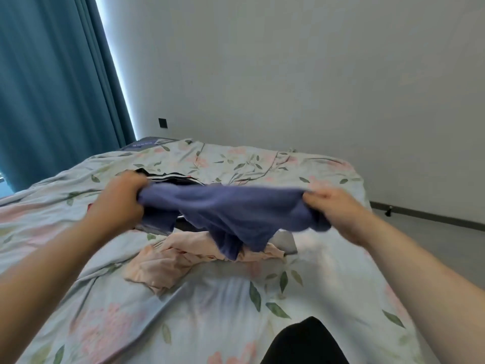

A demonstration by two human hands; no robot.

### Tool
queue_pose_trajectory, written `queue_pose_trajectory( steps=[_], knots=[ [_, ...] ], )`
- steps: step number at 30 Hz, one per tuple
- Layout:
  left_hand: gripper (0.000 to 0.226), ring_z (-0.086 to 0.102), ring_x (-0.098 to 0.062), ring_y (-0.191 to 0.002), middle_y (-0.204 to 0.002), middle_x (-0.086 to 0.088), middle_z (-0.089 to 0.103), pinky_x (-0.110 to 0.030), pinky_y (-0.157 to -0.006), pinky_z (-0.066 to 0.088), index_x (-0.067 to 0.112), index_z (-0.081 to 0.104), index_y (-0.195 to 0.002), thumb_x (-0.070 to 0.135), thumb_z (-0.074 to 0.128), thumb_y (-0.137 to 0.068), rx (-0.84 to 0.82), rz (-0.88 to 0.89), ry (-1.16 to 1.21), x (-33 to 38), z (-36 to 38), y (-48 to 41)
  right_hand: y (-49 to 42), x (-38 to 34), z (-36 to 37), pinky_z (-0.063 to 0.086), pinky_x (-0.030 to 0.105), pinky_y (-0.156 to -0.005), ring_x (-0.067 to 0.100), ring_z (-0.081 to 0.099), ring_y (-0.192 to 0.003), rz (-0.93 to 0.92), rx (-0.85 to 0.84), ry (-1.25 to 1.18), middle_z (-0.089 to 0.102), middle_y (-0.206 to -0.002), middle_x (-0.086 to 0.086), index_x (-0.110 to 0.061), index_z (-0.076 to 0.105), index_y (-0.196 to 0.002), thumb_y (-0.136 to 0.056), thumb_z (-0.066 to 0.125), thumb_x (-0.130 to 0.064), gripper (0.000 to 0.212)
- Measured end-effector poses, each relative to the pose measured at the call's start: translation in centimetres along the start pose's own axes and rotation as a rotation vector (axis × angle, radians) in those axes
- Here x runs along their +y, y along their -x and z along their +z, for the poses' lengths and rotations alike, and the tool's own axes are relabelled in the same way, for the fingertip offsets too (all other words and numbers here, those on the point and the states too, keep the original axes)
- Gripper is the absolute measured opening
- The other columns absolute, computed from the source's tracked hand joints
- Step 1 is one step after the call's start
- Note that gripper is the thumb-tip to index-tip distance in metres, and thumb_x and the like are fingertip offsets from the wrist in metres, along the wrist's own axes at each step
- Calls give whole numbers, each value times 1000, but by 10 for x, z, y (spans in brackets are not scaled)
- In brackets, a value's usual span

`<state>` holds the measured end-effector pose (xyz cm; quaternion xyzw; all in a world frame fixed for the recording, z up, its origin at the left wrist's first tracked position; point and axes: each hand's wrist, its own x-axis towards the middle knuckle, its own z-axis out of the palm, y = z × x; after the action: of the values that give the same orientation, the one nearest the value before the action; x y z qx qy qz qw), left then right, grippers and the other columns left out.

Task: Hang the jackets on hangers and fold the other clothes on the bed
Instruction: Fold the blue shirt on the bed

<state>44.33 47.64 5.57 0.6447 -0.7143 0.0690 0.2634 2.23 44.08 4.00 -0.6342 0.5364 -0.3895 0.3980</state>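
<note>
Hands apart, left hand (119, 199) and right hand (332, 210) each gripping an end of blue garment (225, 214), long axis left-right, over bed (210, 306).

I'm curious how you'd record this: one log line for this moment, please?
left hand: grips blue garment | right hand: grips other end | garment: stretched above peach clothing on bed

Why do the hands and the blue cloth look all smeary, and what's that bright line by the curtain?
Head view: the left hand, right hand and the blue cloth they grip are smeared, likely by motion; the line is light glaring past the curtain edge; the bed near the bottom is soft too.
</note>
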Motion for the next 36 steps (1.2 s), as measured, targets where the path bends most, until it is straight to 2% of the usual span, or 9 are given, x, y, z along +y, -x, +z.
queue_pose_trajectory(
  steps=[4,8,12,18,23,26,29,32,36],
  knots=[
    [26,63,-30,-94,-92,-2,64,-37,-76,49,40,54,-71,14,57,-65,-458,-122,-235,-48,59,88,35,55,61,27,22,-46,6,34,-47,117,-382,372,39,-47,-9,-19,49,-53,-93,60,-24,42],
    [22,59,-12,-93,-95,0,56,-20,-75,41,29,52,-76,44,51,-60,-811,-308,-233,-77,122,171,56,93,116,36,38,-60,16,36,-61,179,-728,569,46,-62,4,-11,54,-60,-79,53,-27,25],
    [22,61,-10,-91,-80,9,60,-18,-74,43,26,56,-75,44,47,-65,-856,-260,-152,-77,146,180,46,97,141,37,31,-62,14,44,-65,269,-684,457,53,-65,1,-20,54,-62,-82,51,-26,21],
    [21,47,-14,-86,-98,8,48,-28,-68,38,31,45,-84,50,53,-78,-516,-196,-173,-41,160,134,20,128,154,48,33,-82,23,60,-98,200,-467,592,64,-116,9,-14,61,-116,-92,50,-23,27],
    [80,49,-11,-122,-138,21,46,-29,-98,42,39,39,-141,65,58,-68,-580,-97,94,-16,194,125,24,172,149,41,26,-96,29,49,-129,318,-436,642,40,-153,8,-26,10,-159,-100,49,-22,71],
    [69,53,-14,-117,-126,19,55,-28,-93,43,42,46,-135,65,58,-71,-643,-94,61,-2,211,127,23,185,150,43,27,-91,27,56,-120,350,-410,642,58,-137,9,-26,22,-157,-100,51,-26,64],
    [6,56,-15,-80,-80,16,59,-29,-67,36,32,55,-74,30,57,-79,-498,-21,188,8,211,130,21,185,151,46,30,-86,27,59,-113,249,-352,704,65,-124,5,-20,65,-120,-98,49,-24,27],
    [14,51,-11,-72,-73,15,56,-29,-67,39,25,59,-62,15,55,-70,-382,-6,280,3,202,145,21,180,151,42,32,-68,24,57,-86,188,-292,750,57,-100,3,-23,55,-76,-96,49,-21,21],
    [15,54,-11,-76,-80,18,61,-25,-76,38,21,63,-60,7,58,-54,-211,-99,278,-11,184,170,22,176,152,20,26,-49,14,36,-61,154,-220,716,39,-75,-3,-20,33,-65,-94,45,-15,32]
  ],
)
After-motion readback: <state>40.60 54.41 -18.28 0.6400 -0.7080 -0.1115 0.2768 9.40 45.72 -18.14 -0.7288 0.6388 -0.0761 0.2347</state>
